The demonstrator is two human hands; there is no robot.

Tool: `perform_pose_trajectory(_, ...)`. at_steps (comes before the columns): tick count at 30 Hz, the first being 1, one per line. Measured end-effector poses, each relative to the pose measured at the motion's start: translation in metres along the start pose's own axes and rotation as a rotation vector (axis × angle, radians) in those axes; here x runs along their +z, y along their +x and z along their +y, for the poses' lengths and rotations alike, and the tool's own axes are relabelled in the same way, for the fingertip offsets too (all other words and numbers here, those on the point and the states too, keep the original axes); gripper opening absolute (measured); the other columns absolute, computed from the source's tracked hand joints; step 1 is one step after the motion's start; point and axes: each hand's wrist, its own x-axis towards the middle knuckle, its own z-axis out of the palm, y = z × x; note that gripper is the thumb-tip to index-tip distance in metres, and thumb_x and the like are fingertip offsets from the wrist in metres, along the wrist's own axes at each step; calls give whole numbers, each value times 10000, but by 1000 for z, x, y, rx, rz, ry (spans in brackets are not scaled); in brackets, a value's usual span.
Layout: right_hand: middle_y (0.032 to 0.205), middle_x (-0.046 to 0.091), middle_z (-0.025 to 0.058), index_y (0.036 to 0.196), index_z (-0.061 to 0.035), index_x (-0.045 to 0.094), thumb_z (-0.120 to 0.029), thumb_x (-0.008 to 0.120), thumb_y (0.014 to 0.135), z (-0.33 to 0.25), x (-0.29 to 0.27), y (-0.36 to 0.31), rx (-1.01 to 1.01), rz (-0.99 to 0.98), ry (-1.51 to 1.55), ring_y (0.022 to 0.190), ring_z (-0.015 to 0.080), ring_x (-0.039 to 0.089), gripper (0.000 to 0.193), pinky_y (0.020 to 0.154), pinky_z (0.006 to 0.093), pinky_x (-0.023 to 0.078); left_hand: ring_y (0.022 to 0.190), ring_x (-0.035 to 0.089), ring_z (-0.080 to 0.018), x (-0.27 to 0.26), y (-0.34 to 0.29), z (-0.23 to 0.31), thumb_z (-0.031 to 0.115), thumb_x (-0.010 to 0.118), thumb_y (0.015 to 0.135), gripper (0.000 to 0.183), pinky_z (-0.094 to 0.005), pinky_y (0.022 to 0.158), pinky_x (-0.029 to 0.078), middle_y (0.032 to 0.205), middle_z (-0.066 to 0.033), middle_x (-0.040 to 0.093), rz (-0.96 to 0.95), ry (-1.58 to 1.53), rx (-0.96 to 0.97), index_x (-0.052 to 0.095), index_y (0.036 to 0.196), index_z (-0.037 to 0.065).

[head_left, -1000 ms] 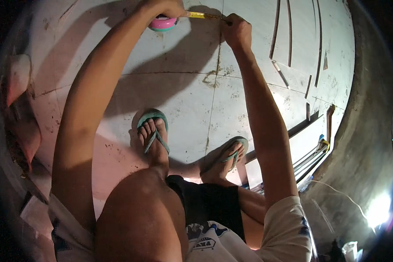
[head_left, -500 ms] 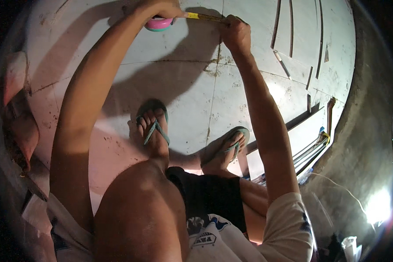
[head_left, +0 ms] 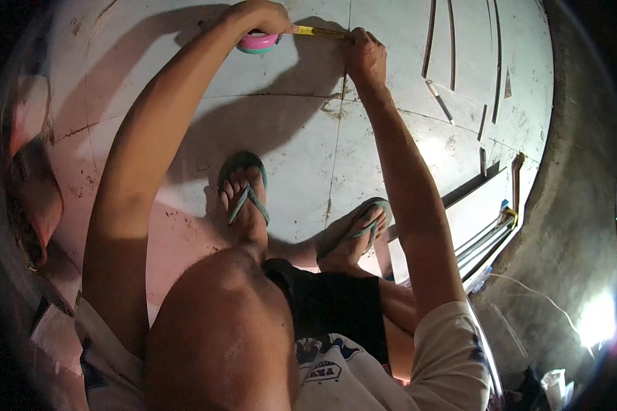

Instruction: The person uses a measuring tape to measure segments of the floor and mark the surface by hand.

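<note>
Pink tape measure (head_left: 258,44), yellow blade (head_left: 317,31) out
At the far side, left grip (head_left: 269,18) wraps it, right grip (head_left: 367,58) pinches the blade's end; holding it extended seems the step, the next calling for steady tension.

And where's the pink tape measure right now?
Near the top of the head view, left of centre: the pink tape measure is in the left hand, its yellow blade stretching across to the right hand.

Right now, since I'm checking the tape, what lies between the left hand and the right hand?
A yellow tape strip bridges the left hand and right hand, with tiled floor behind it, in the head view.
</note>
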Motion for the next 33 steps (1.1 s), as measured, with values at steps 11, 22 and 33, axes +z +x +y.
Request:
perform_pose_trajectory(11,669,586,153,671,-36,565,-83,584,684,11,-5,34,-201,332,-30,606,352,578,52,554,411,476,704,594,-272,-68,-37,58,470,528,825,422,-426,659,441,845,-151,650,-95,-180,-323,694,843,82)
perform_pose_trajectory(22,636,567,234,657,-10,526,-148,583,741,22,11,96,-99,179,16,618,399,575,171,532,444,451,815,597,-268,-94,2,37,491,548,816,439,-420,722,450,950,-161,644,0,-111,-375,690,911,87)
perform_pose_trajectory(33,588,542,209,637,-22,518,-117,583,700,18,6,82,-216,141,63,571,394,556,131,478,433,431,798,587,-277,-85,-3,34,400,588,781,363,-441,696,451,962,-177,630,-74,-173,-448,678,930,81)
